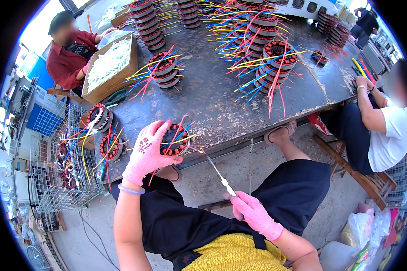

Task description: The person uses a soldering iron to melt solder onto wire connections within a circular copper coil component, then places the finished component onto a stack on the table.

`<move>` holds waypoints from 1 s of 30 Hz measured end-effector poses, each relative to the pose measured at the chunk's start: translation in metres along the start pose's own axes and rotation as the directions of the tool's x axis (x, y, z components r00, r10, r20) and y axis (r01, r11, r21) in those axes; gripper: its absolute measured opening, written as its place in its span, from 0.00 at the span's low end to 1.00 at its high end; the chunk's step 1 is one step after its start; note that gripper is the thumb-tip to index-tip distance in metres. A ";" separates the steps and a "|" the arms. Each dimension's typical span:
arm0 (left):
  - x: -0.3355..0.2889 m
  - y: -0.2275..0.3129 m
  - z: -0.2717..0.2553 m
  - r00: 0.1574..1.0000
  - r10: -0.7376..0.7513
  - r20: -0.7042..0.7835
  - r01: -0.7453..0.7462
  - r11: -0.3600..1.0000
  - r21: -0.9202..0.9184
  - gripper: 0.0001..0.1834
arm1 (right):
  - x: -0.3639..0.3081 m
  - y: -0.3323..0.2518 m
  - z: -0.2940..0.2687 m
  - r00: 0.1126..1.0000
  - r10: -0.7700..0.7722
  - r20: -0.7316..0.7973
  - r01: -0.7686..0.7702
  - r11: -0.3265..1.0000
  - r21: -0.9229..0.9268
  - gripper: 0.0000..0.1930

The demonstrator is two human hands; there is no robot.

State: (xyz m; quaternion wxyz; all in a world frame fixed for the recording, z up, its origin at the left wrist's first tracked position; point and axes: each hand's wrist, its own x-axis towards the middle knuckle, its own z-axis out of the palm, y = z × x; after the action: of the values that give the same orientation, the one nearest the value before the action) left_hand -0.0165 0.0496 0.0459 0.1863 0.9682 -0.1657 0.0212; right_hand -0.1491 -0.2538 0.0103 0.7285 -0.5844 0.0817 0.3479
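Note:
My left hand, in a pink glove, grips the left side of a motor stator at the table's near edge. Its fingers lie over the ring's back and its thumb along the near side. Red, blue and yellow leads stick out of the ring. My right hand, also gloved in pink, is closed around the handle of a thin rod-like tool with a white piece on its shaft. The tool's narrow tip points up and left, close to the stator's right side; whether it touches a wire I cannot tell.
On the dark metal table stand stacked stators with long wires. More stators sit left, by a wire cart. A person works by a carton of white strips; another person sits right.

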 end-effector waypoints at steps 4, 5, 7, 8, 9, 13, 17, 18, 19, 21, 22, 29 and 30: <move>0.000 -0.004 -0.004 0.997 0.067 0.048 -0.066 0.998 -0.017 0.54 | 0.000 0.001 -0.001 0.999 0.019 -0.026 -0.020 0.999 -0.034 0.19; 0.001 -0.011 -0.004 0.989 0.137 0.060 -0.136 0.990 -0.026 0.53 | -0.001 -0.002 0.000 0.999 0.028 -0.023 -0.029 0.998 -0.046 0.19; 0.001 -0.010 -0.004 0.979 0.195 0.057 -0.192 0.980 -0.052 0.51 | 0.000 -0.002 0.000 1.000 0.028 -0.015 -0.028 0.999 -0.035 0.19; 0.000 -0.005 -0.002 0.986 0.163 0.044 -0.163 0.987 -0.015 0.51 | 0.001 0.001 -0.001 1.000 0.017 -0.011 -0.017 1.000 -0.011 0.19; -0.001 -0.001 -0.001 0.991 0.132 0.030 -0.133 0.991 0.021 0.52 | 0.001 0.003 -0.001 1.000 0.007 -0.007 -0.007 1.000 0.012 0.19; 0.002 -0.005 -0.003 0.985 0.158 0.065 -0.156 0.987 -0.039 0.52 | 0.002 -0.002 0.002 1.000 -0.002 -0.008 0.002 0.999 -0.047 0.19; -0.002 -0.004 0.001 0.987 0.161 -0.012 -0.161 0.986 -0.052 0.51 | 0.002 -0.003 0.005 1.000 0.004 0.003 -0.004 1.000 -0.011 0.19; -0.002 -0.003 0.001 0.989 0.145 -0.010 -0.145 0.989 -0.033 0.51 | 0.002 -0.002 0.005 1.000 0.007 0.005 -0.007 1.000 0.016 0.19; -0.002 -0.001 0.000 0.992 0.128 -0.009 -0.128 0.992 -0.013 0.51 | 0.002 -0.003 0.005 1.000 0.015 -0.001 -0.015 1.000 0.017 0.19; -0.001 -0.001 0.000 0.992 0.122 0.009 -0.122 0.992 -0.011 0.51 | 0.000 -0.006 0.006 0.999 0.030 -0.011 -0.030 0.999 0.021 0.19; 0.000 -0.003 -0.001 0.991 0.134 0.027 -0.133 0.991 -0.027 0.51 | 0.000 -0.007 0.006 0.999 0.031 -0.007 -0.031 1.000 -0.005 0.19; 0.000 -0.006 -0.001 0.987 0.162 0.017 -0.161 0.986 -0.046 0.51 | 0.000 -0.004 0.006 1.000 0.017 0.000 -0.017 1.000 -0.025 0.17; 0.001 -0.006 0.000 0.986 0.166 0.016 -0.165 0.985 -0.053 0.51 | 0.000 -0.004 0.006 1.000 0.020 -0.004 -0.019 1.000 0.024 0.16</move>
State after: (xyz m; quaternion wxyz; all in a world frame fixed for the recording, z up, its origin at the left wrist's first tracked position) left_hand -0.0135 0.0548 0.0437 0.2068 0.9462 -0.2481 0.0223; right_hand -0.1486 -0.2486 0.0151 0.7318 -0.5756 0.0930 0.3527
